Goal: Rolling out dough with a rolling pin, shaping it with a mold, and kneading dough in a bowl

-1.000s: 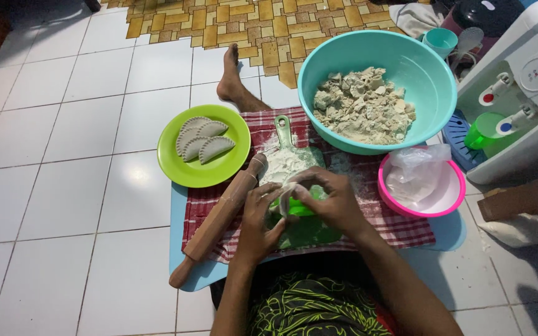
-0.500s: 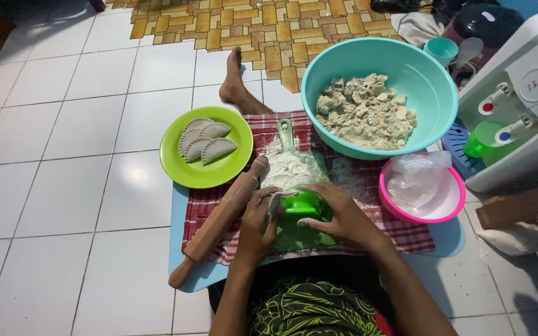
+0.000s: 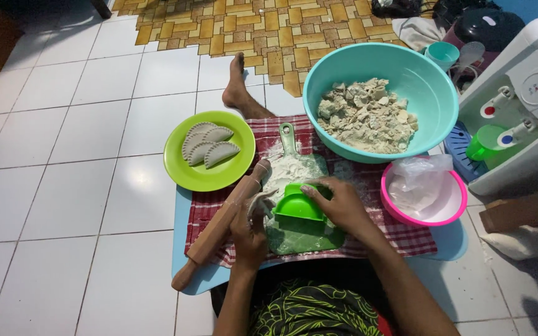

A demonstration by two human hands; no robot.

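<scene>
My right hand (image 3: 339, 202) presses a folded green dumpling press (image 3: 298, 203) shut over a floured green cutting board (image 3: 294, 180). My left hand (image 3: 248, 231) sits just left of the press, pinching a scrap of pale dough (image 3: 260, 201) trimmed off its edge. A wooden rolling pin (image 3: 219, 224) lies diagonally along my left wrist on a red checked cloth (image 3: 400, 233). Three shaped half-moon dumplings (image 3: 208, 145) rest on a lime green plate (image 3: 185, 171) further left.
A large teal bowl (image 3: 434, 87) holding crumbly filling stands at the back right. A pink bowl (image 3: 453, 202) with a plastic bag sits to the right, beside a white water dispenser (image 3: 530, 93). My bare foot (image 3: 236, 87) stretches over white floor tiles.
The open press with dough in it has been folded shut under my right hand. My left hand has pulled a strip of excess dough away to the left.
</scene>
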